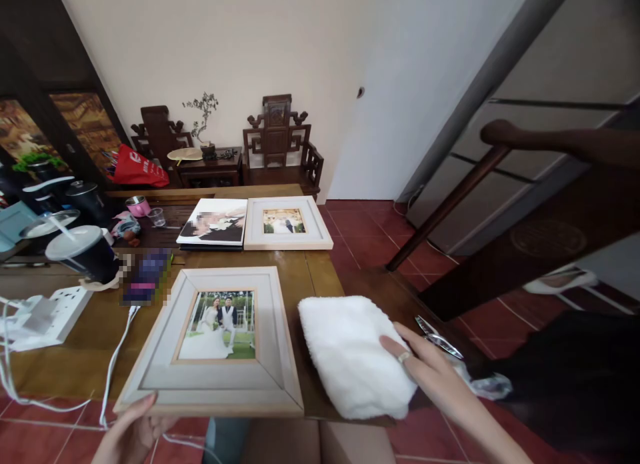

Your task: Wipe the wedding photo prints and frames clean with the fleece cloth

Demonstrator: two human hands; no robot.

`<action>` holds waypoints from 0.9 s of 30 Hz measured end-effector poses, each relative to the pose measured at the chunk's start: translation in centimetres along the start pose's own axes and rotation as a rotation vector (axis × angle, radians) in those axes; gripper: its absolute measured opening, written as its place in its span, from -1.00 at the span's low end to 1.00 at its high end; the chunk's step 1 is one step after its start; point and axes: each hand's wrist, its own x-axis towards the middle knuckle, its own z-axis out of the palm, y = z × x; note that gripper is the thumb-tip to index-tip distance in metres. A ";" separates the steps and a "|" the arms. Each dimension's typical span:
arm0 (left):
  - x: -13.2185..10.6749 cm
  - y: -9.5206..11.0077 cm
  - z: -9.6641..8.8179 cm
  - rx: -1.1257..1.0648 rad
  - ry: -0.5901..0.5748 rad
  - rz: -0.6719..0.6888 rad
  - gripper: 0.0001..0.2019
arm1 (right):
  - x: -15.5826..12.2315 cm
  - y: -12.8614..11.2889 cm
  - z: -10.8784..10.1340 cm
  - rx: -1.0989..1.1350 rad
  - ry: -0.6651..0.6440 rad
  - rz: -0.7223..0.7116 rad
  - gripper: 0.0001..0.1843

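A picture frame with a wide white mat lies on the wooden table and overhangs its front edge. Behind its pane is a wedding photo of two people outdoors. My left hand grips the frame's near left corner, thumb on top and fingers below. A folded, fluffy white towel rests at the table's right end, just beside the frame. My right hand, with a ring on one finger, holds the towel by its right side; some of its fingers are hidden.
Farther back lie a second framed photo and a stack of photo panels. On the left are a lidded cup with a straw, a white power strip with cables, and a pixelated device. A wooden chair stands right.
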 end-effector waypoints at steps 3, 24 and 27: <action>0.1 -0.5 0.0 0.020 -0.018 0.066 -0.85 | -0.7 0.4 0.5 0.036 0.078 -0.090 -0.66; -1.0 -0.7 2.5 0.138 -0.072 0.005 -0.88 | -2.7 -8.8 -4.0 -0.071 0.607 -0.579 -0.96; -1.4 -1.0 3.8 0.189 -0.091 0.023 -0.87 | -2.3 -7.8 -6.4 -0.076 0.685 -0.518 -0.88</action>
